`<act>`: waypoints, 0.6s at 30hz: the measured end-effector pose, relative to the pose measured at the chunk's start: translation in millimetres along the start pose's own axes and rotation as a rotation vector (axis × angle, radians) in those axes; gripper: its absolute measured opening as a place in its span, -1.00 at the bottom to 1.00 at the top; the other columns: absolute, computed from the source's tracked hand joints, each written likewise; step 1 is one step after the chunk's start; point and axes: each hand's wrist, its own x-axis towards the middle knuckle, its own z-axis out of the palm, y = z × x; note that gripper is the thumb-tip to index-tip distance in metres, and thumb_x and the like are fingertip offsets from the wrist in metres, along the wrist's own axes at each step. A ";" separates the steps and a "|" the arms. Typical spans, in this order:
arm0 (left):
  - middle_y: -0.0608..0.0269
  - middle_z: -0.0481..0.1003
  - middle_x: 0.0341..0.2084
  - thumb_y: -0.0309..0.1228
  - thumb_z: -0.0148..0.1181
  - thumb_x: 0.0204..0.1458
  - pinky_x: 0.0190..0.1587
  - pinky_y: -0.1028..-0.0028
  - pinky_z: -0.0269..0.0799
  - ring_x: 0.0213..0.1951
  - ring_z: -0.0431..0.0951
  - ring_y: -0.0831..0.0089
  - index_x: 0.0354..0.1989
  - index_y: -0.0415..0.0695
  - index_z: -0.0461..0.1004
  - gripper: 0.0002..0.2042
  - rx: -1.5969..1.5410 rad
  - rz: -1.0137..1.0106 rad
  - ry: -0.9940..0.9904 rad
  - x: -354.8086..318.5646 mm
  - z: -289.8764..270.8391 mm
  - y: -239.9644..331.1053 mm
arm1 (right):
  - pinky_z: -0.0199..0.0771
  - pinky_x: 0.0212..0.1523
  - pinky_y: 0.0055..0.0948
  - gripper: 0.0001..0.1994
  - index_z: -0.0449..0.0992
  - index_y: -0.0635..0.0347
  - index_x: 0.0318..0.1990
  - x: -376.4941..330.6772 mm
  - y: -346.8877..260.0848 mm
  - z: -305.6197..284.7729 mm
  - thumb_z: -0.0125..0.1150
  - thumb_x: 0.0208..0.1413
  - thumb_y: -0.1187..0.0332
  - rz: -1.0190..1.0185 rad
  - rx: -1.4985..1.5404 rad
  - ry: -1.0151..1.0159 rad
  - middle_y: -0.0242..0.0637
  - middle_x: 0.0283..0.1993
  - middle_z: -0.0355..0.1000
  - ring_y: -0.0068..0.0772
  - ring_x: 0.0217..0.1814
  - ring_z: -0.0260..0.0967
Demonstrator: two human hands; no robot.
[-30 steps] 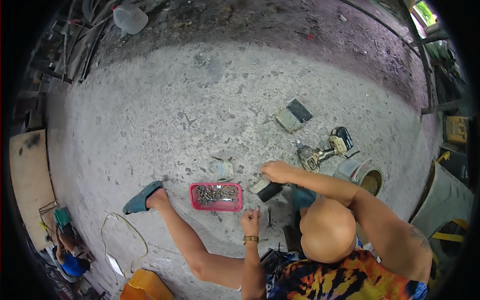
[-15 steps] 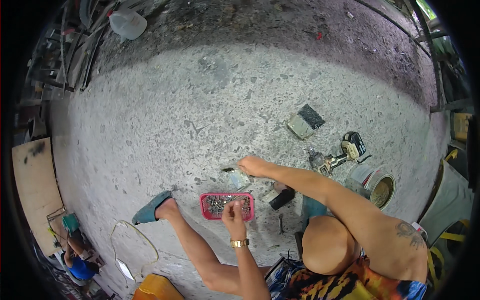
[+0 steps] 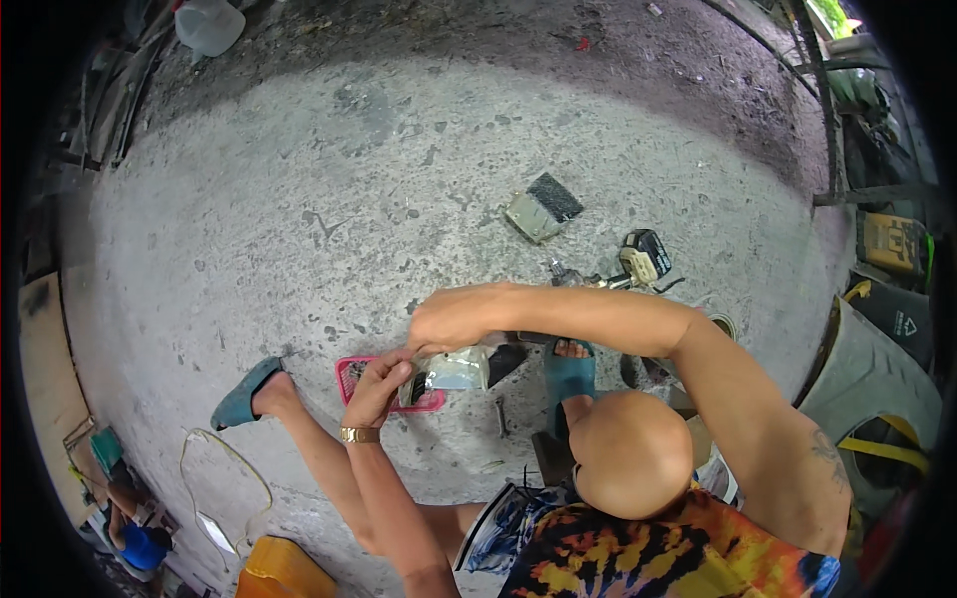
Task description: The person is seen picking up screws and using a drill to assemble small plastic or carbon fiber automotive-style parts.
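A clear plastic packet [image 3: 459,371] with a pale part and a dark end hangs between my two hands, partly over a pink basket [image 3: 429,402]. My right hand [image 3: 454,317], its arm reaching across from the right, is closed on the packet's upper edge. My left hand [image 3: 375,387], with a gold watch at its wrist, pinches the packet at its left side. The fingertips meet closely, so the exact grip is partly hidden. Much of the basket, which holds small metal pieces, lies behind my left hand and the packet.
A similar packet [image 3: 543,207] lies farther out on the concrete floor, near a cordless power tool [image 3: 643,261]. A wrench [image 3: 501,419] lies by my slippered right foot [image 3: 570,374]. At lower left are a yellow container [image 3: 284,573] and another person [image 3: 145,548] in blue.
My right hand has lifted the packet off the floor and brought it left to the basket. My left hand has come away from over the metal pieces and now grips the packet too.
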 end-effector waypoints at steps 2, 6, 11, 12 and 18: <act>0.26 0.53 -0.16 -0.38 0.26 0.08 -0.02 0.54 0.38 -0.13 0.49 0.55 0.03 -0.25 0.42 -0.64 -0.065 -0.048 -0.012 -5.3 -1.4 -7.0 | 0.40 -0.26 -0.07 -0.78 0.55 0.24 -0.30 2.7 0.5 4.3 0.11 0.07 0.27 0.012 0.032 -0.024 -0.02 -0.37 0.51 0.09 -0.27 0.45; 0.14 0.45 0.02 -0.42 0.26 0.04 0.08 0.49 0.35 0.03 0.46 0.45 0.18 -0.28 0.29 -0.48 -0.100 0.088 0.066 -29.0 4.2 -18.3 | 0.42 -0.20 -0.10 -0.74 0.56 0.19 -0.21 2.7 38.2 17.1 0.08 0.11 0.21 0.061 0.333 0.398 -0.09 -0.28 0.53 0.02 -0.21 0.46; 0.10 0.37 0.13 -0.48 0.25 0.00 0.26 0.39 0.22 0.17 0.36 0.33 0.31 -0.30 0.14 -0.34 -0.469 0.259 0.231 -74.9 -10.5 -68.0 | 0.45 -0.04 -0.14 -0.60 0.49 -0.03 0.08 -17.6 127.7 123.4 0.08 0.03 0.43 0.577 0.034 -0.278 -0.14 -0.11 0.53 -0.06 -0.03 0.46; 0.10 0.37 0.13 -0.48 0.25 0.00 0.26 0.39 0.22 0.17 0.36 0.33 0.31 -0.30 0.14 -0.34 -0.473 0.265 0.237 -75.8 -5.4 -72.3 | 0.44 -0.01 -0.16 -0.56 0.48 -0.03 0.10 -32.4 151.1 143.4 0.10 0.00 0.46 0.523 -0.027 -0.262 -0.16 -0.07 0.52 -0.07 0.03 0.44; 0.05 0.22 0.26 -0.48 0.26 0.00 0.28 0.28 0.21 0.24 0.29 0.27 0.36 -0.24 0.02 -0.26 -0.688 0.485 0.315 -115.3 25.1 -94.3 | 0.36 -0.14 -0.19 -0.74 0.46 0.19 -0.08 -28.1 140.6 145.2 0.17 0.02 0.47 0.477 -0.049 -0.466 -0.18 -0.16 0.46 -0.11 -0.13 0.39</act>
